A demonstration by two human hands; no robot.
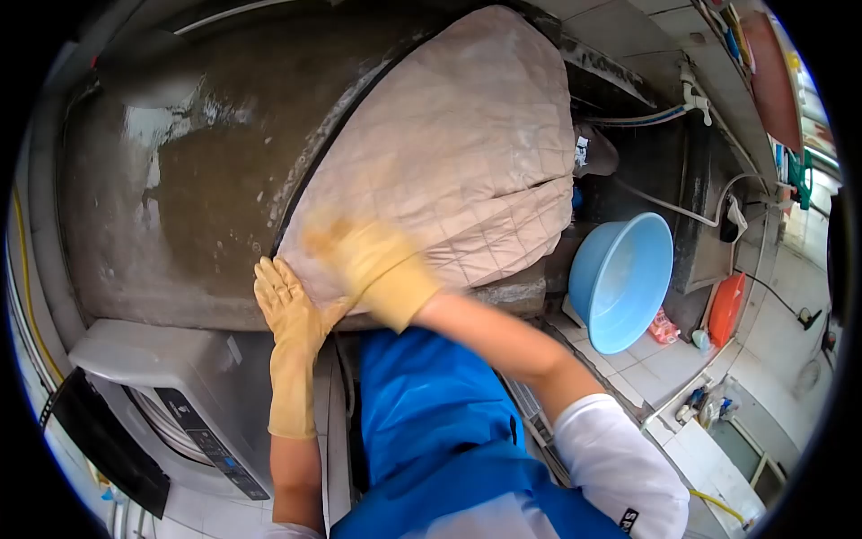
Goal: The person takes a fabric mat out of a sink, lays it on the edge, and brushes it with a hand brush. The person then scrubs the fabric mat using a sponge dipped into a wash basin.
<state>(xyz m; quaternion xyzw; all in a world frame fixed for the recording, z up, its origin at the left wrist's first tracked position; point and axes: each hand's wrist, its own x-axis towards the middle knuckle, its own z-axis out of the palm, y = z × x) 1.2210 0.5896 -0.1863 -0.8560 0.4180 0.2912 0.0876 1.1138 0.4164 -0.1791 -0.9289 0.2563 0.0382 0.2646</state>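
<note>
A pale pink quilted cloth [467,117] lies spread on the wet grey slab, with a dark edging along its left side. My left hand [289,296], in a yellow rubber glove, rests on the cloth's near left corner with fingers stretched out. In a matching glove, my right hand [382,269] is over the lower left part of the cloth, smeared by motion. An orange-brown blur shows at its fingertips; whether that is fingers or a held thing, I cannot make out. Folds run across the cloth's lower right part.
Wet grey slab [206,207] extends left of the cloth. A grey washing machine [211,395] stands at lower left. To the right are a light blue basin [620,283], a hose [637,119] on a white tap [696,103], and a red dustpan-like object [727,310].
</note>
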